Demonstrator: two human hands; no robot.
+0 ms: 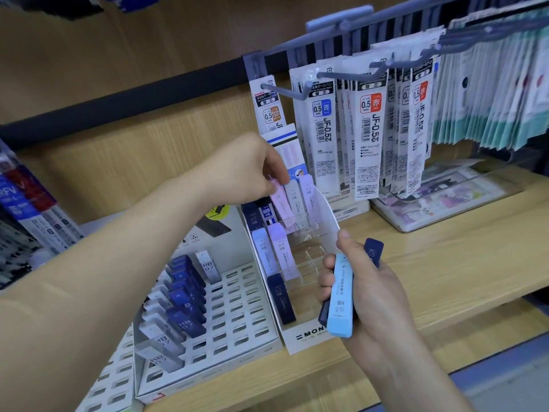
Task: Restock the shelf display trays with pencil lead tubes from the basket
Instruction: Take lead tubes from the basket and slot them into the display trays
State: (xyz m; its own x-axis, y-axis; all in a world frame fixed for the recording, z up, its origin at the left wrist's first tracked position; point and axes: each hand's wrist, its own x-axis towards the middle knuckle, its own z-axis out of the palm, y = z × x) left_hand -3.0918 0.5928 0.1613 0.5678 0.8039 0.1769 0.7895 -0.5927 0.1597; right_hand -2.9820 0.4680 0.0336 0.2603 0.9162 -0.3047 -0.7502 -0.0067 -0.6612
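I see L hand [237, 171] pinching pink tube [280, 203] in MONO tray [309, 334]; R hand [371, 292], 5 o'clock, grips light-blue tube [341, 298] + navy tubes [373, 251].

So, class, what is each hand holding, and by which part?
Left hand pinches a pink tube by its top end. Right hand grips a light-blue tube and navy tubes, fingers round the upper half.
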